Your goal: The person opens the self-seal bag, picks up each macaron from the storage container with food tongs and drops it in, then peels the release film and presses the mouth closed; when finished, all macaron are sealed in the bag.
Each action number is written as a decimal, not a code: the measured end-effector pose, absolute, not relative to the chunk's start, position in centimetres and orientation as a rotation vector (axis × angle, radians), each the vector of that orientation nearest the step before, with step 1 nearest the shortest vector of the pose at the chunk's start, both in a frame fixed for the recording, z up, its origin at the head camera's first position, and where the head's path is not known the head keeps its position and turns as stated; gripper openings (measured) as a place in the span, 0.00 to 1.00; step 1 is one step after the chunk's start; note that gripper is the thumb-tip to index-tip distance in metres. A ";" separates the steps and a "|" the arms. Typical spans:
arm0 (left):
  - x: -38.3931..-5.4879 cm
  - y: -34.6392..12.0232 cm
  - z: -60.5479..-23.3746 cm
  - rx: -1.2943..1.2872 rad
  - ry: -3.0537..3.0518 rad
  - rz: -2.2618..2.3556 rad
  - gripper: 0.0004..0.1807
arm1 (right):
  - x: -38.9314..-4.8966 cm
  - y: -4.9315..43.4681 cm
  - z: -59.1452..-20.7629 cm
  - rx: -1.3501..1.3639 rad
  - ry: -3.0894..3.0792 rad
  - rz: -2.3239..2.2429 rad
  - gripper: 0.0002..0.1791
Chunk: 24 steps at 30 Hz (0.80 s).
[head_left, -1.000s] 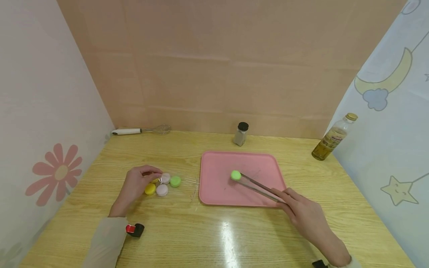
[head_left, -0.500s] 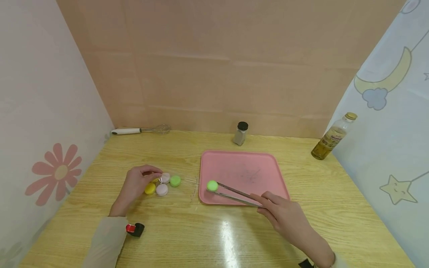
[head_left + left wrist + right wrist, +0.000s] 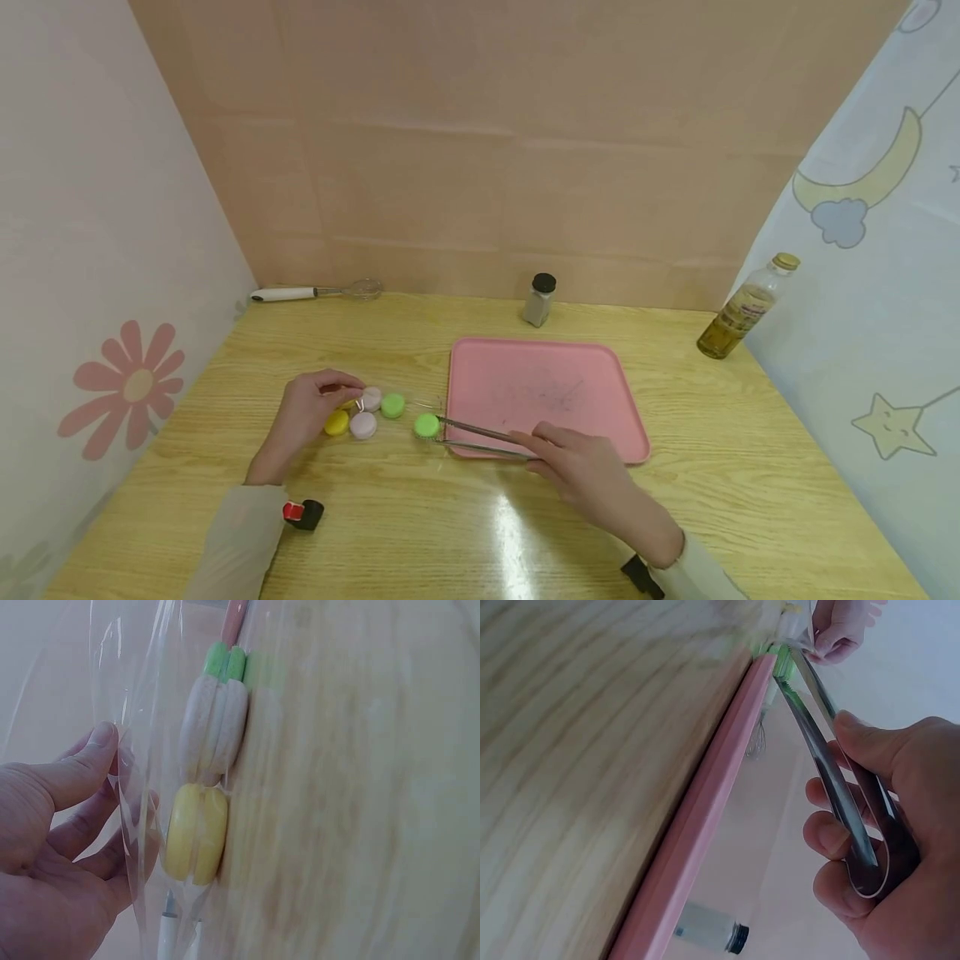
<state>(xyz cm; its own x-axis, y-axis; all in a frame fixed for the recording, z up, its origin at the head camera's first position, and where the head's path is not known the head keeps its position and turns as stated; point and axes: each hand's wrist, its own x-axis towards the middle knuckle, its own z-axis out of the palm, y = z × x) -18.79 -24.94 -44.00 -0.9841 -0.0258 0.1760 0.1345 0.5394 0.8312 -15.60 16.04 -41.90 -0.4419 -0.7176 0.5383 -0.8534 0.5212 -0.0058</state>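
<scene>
My left hand [image 3: 307, 408] pinches the upper film of a clear plastic bag [image 3: 135, 802], thumb on one side and fingers on the other. Inside the bag lie macarons: a yellow one [image 3: 337, 423], a pale pink one [image 3: 363, 426], a second pale pink one [image 3: 371, 399] and a green one [image 3: 393, 406]. More yellow shows partly behind my left fingers. My right hand [image 3: 588, 475] grips metal tongs [image 3: 480, 430], whose tips hold another green macaron [image 3: 427, 426] at the bag's mouth, just left of the pink tray [image 3: 547, 367].
Behind the tray stands a small jar with a black lid [image 3: 538, 302]. A whisk [image 3: 300, 293] lies along the back left edge. At the right, an oil bottle [image 3: 742, 312] leans close to the side wall.
My right hand has moved left with the tongs, carrying the green macaron from over the tray to the bag's mouth. My left hand has stayed in place.
</scene>
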 end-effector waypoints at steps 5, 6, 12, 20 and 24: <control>-18.8 -24.9 -43.9 -0.098 -2.599 -1.437 0.06 | -16.3 14.5 -42.2 1.305 -2.287 0.347 0.22; -18.8 -24.9 -43.9 -0.103 -2.599 -1.435 0.06 | -16.5 14.2 -42.3 1.307 -2.294 0.337 0.23; -18.8 -24.8 -43.8 -0.112 -2.606 -1.402 0.06 | -17.1 12.7 -42.3 1.347 -2.321 0.306 0.22; -18.8 -24.7 -43.8 -0.115 -2.610 -1.405 0.06 | -17.4 11.5 -42.6 1.363 -2.356 0.257 0.21; -18.7 -24.8 -43.7 -0.113 -2.610 -1.405 0.05 | -17.4 11.2 -42.5 1.363 -2.356 0.241 0.21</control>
